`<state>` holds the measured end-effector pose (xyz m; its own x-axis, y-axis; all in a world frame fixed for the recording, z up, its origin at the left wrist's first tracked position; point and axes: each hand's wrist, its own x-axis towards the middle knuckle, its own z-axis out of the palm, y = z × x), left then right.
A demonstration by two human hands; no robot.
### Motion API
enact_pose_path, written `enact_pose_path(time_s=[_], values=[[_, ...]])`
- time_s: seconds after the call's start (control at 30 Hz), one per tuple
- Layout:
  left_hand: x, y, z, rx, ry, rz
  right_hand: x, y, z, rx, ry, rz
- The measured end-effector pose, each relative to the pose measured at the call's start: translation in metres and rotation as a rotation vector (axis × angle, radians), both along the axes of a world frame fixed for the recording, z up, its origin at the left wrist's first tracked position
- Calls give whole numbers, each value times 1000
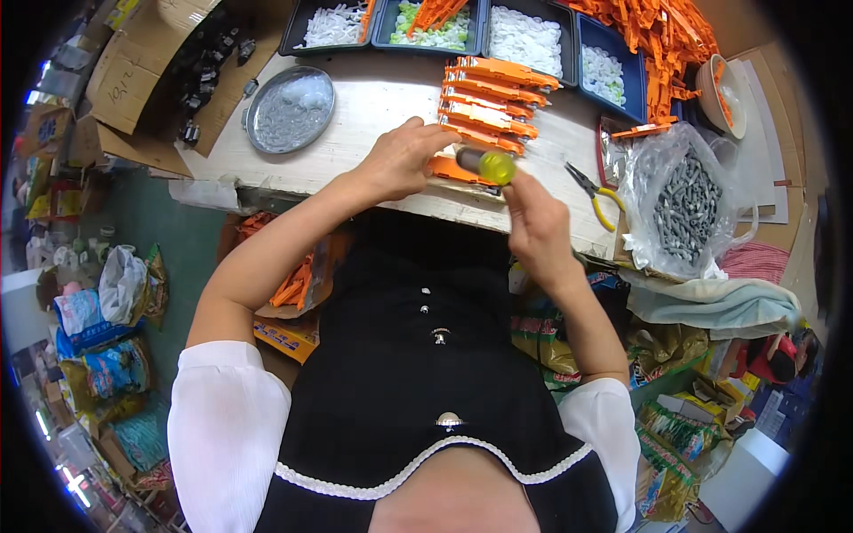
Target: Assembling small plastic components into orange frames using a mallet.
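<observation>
Orange piece (458, 171), long, slim | left hand (404, 160) touches its end, grip unclear | right hand (540, 224) grasps yellow-ended tool (495, 166)

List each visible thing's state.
Left hand, fingers bent, at near orange part
Near orange part, lying down
Right hand, gripping tool
Tool, yellow-ended, gripped
Orange row, lying side by side
Pliers, lying, handles spread
Four bins, lidless, loaded
Round tray, lidless, loaded
Clear bag, holding grey pieces
Carton, open
</observation>
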<state>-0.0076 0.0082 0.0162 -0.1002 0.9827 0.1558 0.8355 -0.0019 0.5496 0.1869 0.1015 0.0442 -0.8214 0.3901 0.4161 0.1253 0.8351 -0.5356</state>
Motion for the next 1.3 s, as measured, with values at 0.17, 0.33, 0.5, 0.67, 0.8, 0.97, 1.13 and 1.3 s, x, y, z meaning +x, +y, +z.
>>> enact_pose_path(time_s=[0.17,0.33,0.5,0.67,0.8,0.97,1.13,1.3], values=[[0,-1,-7,31,-71,92,-11,-4,-5,37,-500,-19],[3,-8,-9,71,-69,97,-19,0,15,-74,5,-120],[5,-11,-19,130,-60,149,-37,17,3,-50,-378,-145],[10,-15,-19,274,-106,161,-43,5,-7,14,-468,-184],[18,-24,-23,343,-17,211,-50,12,0,26,-574,-139],[53,-34,-38,518,111,200,-51,22,1,-40,-596,-71],[89,-37,-54,353,170,153,-55,4,14,-68,-251,-64],[91,-39,-62,296,199,104,-65,-1,-3,59,-545,-32]])
